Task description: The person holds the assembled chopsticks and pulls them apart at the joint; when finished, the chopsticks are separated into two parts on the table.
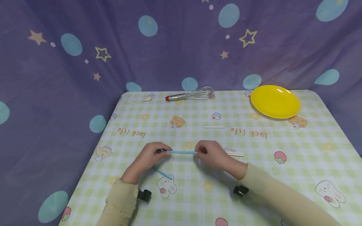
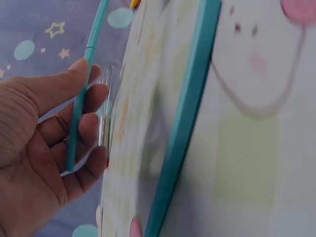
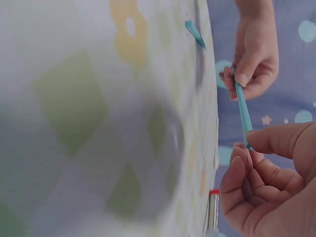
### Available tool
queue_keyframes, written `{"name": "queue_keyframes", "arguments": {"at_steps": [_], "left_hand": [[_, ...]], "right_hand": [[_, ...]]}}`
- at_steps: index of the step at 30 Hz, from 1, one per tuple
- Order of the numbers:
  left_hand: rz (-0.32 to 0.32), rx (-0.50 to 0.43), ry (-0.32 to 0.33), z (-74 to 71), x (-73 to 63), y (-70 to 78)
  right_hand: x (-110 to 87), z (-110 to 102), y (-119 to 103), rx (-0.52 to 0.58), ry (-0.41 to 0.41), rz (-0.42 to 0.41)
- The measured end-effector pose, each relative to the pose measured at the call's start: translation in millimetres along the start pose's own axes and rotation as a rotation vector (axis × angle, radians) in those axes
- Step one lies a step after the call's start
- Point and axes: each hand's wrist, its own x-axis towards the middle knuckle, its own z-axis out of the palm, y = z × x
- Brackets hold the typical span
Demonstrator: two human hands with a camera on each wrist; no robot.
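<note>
Between my hands, level above the table, runs a slim blue chopstick (image 1: 183, 152). My left hand (image 1: 151, 153) pinches its left end between thumb and fingers; in the left wrist view a thin seam crosses the held chopstick (image 2: 79, 116) just past the thumb. At the other end, the thumb and index finger of my right hand (image 1: 212, 153) pinch the tip, as the right wrist view shows, with the remaining fingers curled below. A second blue stick (image 1: 164, 174) lies on the table under my left hand, partly hidden by it in the head view.
Thin white sticks (image 1: 214, 126) lie beyond my hands, and more white sticks (image 1: 236, 154) lie by my right wrist. Along the back edge are a pale spoon (image 1: 145, 99), a whisk (image 1: 198, 93) and a yellow plate (image 1: 275, 102). A checked cloth (image 1: 249, 194) covers the table.
</note>
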Motion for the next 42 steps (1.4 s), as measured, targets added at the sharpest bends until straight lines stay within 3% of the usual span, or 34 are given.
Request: {"name": "queue_keyframes", "arguments": {"at_steps": [13, 19, 30, 42], "left_hand": [[0.047, -0.158, -0.033, 35.4, 26.5, 30.5], [0.069, -0.158, -0.012, 53.7, 39.9, 47.8], [0.158, -0.156, -0.054, 79.3, 61.0, 75.9], [0.218, -0.138, -0.081, 94.2, 70.1, 87.5]], "right_hand": [[-25.6, -47, 22, 0.002, 0.072, 0.008], [-33.4, -61, 32, -0.038, 0.098, 0.020], [-40.9, -63, 37, -0.050, 0.133, -0.117], [-47.6, -64, 40, -0.080, 0.122, -0.162]]}}
